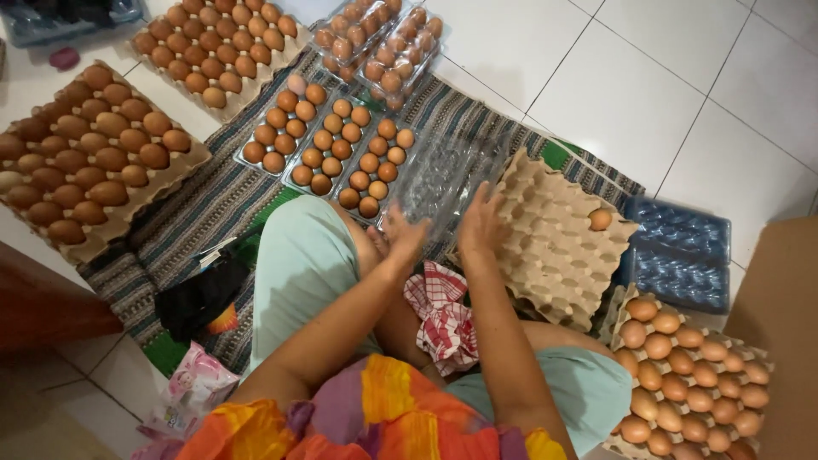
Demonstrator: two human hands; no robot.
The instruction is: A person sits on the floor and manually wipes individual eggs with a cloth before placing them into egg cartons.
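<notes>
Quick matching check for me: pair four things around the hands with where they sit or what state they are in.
Things:
1. clear plastic egg carton
2. nearly empty brown pulp egg tray
3. red-and-white checked cloth
4. stack of blue plastic trays

States:
a. on the lap
b. holds one egg
c. empty, at both hands
d. on the white tiles, far right

Pairs: 1-c, 2-b, 3-a, 4-d

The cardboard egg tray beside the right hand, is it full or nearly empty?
Nearly empty. The cardboard egg tray shows bare cups almost everywhere; only one brown egg sits at its far corner.
</notes>
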